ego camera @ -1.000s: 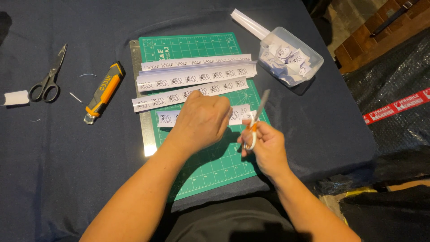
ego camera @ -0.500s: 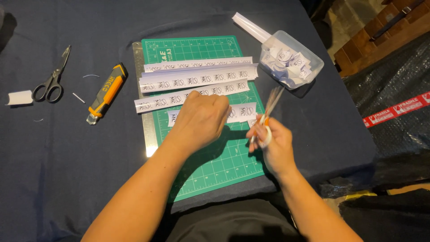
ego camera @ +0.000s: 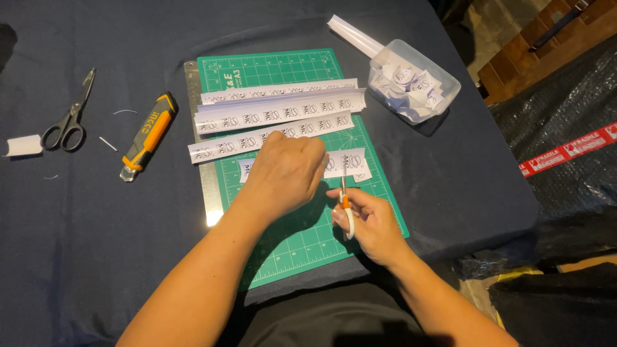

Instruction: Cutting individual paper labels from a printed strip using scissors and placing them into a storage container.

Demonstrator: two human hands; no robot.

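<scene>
My left hand (ego camera: 288, 172) presses flat on a white printed paper strip (ego camera: 347, 162) lying across the green cutting mat (ego camera: 302, 238). In my right hand (ego camera: 369, 222) is a pair of small orange-handled scissors (ego camera: 345, 193), blades pointing away from me at the strip's lower edge, just right of my left hand. Three longer printed strips (ego camera: 276, 115) lie across the mat above my hands.
A steel ruler (ego camera: 204, 160) lies along the mat's left edge. An orange utility knife (ego camera: 149, 135), grey scissors (ego camera: 67, 119) and a white paper scrap (ego camera: 24, 146) lie at left. A clear plastic tub (ego camera: 414, 80) of cut paper pieces stands at upper right.
My right hand has swung the scissors from pointing up-right toward the tub to pointing straight at the strip, and moved left toward my left hand. The left hand stays on the strip.
</scene>
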